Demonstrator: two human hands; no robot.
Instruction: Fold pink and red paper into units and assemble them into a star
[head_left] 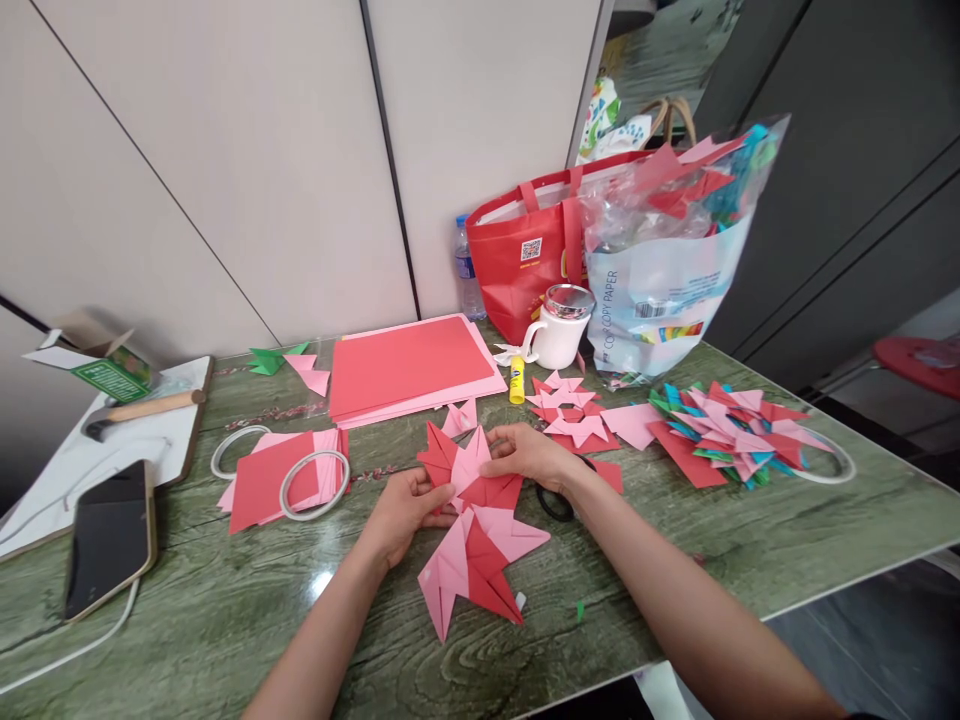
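Note:
Near the middle of the table, both hands grip a folded paper piece in red and pink with pointed tips. My left hand pinches its left side between thumb and fingers. My right hand presses thumb and fingers on its upper right part. Just below, a second pink and red folded paper piece lies on the table, its points spread; whether the two pieces are joined, I cannot tell. A small pink folded piece rests just beyond. Black-handled scissors lie partly hidden behind my right forearm.
A stack of red and pink sheets lies at the back, beside a yellow glue stick and a white mug. Left are paper squares, a phone and a hammer. Right is a pile of folded papers.

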